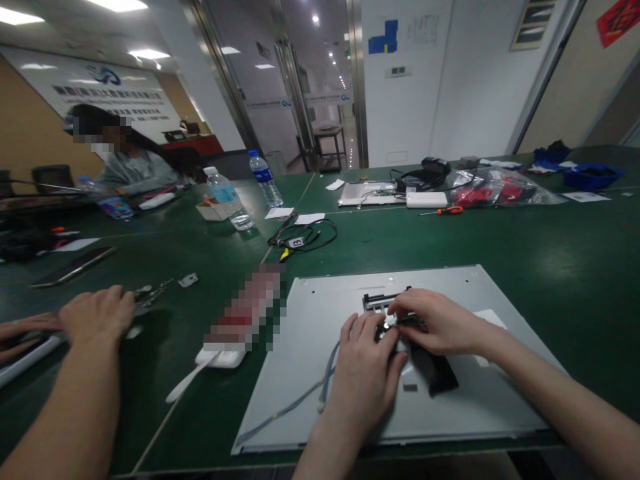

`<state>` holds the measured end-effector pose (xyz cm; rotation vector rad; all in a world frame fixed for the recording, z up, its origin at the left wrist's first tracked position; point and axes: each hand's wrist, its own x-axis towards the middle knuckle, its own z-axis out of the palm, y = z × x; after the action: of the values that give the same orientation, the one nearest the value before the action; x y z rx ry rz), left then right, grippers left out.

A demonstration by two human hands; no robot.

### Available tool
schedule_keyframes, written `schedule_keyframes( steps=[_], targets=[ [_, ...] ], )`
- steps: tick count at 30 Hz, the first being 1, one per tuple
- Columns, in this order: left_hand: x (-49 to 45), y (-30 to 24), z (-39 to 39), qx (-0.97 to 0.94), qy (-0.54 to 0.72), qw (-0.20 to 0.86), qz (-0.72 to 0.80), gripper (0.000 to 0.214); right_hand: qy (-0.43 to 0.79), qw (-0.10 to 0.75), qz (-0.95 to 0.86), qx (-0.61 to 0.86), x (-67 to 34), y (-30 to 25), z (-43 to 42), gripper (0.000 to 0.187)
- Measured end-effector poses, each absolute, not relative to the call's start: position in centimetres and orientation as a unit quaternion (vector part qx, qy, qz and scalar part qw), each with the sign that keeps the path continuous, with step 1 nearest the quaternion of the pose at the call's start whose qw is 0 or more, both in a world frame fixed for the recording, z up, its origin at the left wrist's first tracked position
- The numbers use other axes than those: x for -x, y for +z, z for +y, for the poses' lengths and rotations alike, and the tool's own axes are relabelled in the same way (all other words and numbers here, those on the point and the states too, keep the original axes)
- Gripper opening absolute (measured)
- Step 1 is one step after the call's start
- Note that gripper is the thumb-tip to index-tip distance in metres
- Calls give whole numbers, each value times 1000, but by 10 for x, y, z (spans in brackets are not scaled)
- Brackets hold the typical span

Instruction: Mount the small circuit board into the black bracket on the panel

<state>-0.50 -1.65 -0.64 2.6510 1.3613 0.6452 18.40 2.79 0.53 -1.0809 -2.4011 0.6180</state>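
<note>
A flat light-grey metal panel (310,313) lies on the table before me. A black slotted bracket (373,301) is on its upper middle, partly covered by my hands. My right hand (440,323) reaches in from the right, its fingertips pinched at a small white part (391,321). Beside it, my left hand (365,363) is closed with curled fingers at the same spot; what it grips is hidden. A black flap-like piece (440,373) lies under my right hand. Grey-blue wires (295,405) run over the panel's left side.
On the left, another person's hand (97,313) rests near small metal parts (150,293). A white power bank (223,357) with a cable lies left of the panel. Farther back are a black cable coil (305,233), water bottles (266,180) and an orange screwdriver (450,210).
</note>
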Motion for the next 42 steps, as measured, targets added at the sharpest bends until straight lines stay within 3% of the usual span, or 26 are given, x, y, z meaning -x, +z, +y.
schedule_keyframes(
  steps=[8, 16, 19, 24, 42],
  targets=[
    [4, -5, -17, -867, 203, 49, 452, 29, 229, 196, -884, 356, -184, 9, 23, 41],
    [6, -5, -18, -871, 209, 57, 442, 32, 238, 187, -887, 349, -187, 12, 22, 42],
    [6, -5, -18, -871, 212, 56, 440, 33, 228, 191, -885, 358, -188, 13, 24, 39],
    [6, -4, -18, -869, 215, 47, 443, 33, 199, 207, -866, 410, -190, 8, 32, 18],
    [6, -5, -18, -870, 224, 40, 437, 32, 201, 204, -869, 403, -185, -12, 40, 11]
  ],
)
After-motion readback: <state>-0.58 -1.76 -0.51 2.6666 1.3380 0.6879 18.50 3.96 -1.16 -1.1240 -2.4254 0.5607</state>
